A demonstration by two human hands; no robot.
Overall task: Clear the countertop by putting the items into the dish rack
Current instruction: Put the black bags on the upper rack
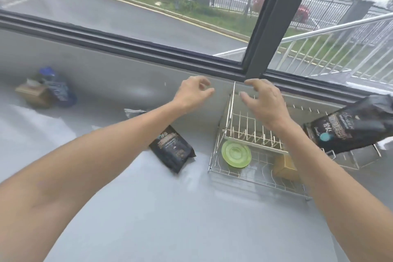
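Observation:
A wire dish rack (214,156) stands on the grey countertop at the right. In its lower tier lie a green plate (236,154) and a tan box (285,167). A large black bag (348,127) rests on the rack's right end. A smaller black packet (172,149) lies on the counter just left of the rack, partly under my left forearm. My left hand (192,92) hovers above the counter near the window ledge, fingers curled and apart, holding nothing. My right hand (262,100) hovers over the rack's top, fingers spread, holding nothing.
At the far left of the counter sit a brown tissue box (34,93) and a dark blue bag (58,88). A small silvery wrapper (134,112) lies behind my left forearm. A dark window frame (268,19) and a grey ledge run along the back.

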